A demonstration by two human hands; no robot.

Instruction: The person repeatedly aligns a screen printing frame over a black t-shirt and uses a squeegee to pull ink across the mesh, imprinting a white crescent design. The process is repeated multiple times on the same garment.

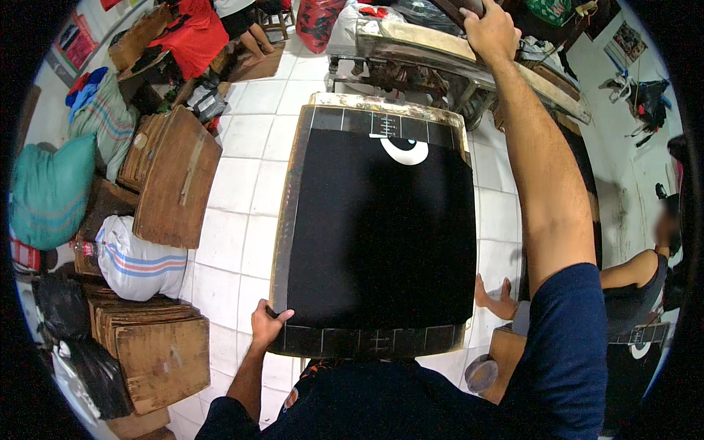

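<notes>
In front of me lies a flat board [389, 103] with a pale, worn far edge and dark, line-marked strips at its far and near ends. Black cloth [381, 235] covers most of it, with a white curved print [405, 151] near the far end. My left hand [268, 324] is closed on the board's near-left edge, its thumb on top beside the cloth. Stretched far forward, my right hand [493, 35] is closed round a dark brown bar-like piece [449, 13], partly cut off by the picture's top edge.
A long bench [418, 45] with bags stands beyond the board. To the left are stacked wooden boards [165, 359], a white sack [139, 257] and a green sack [53, 191]. Another person [634, 282] sits at the right, near a round container [481, 372]; someone stands far left [246, 29].
</notes>
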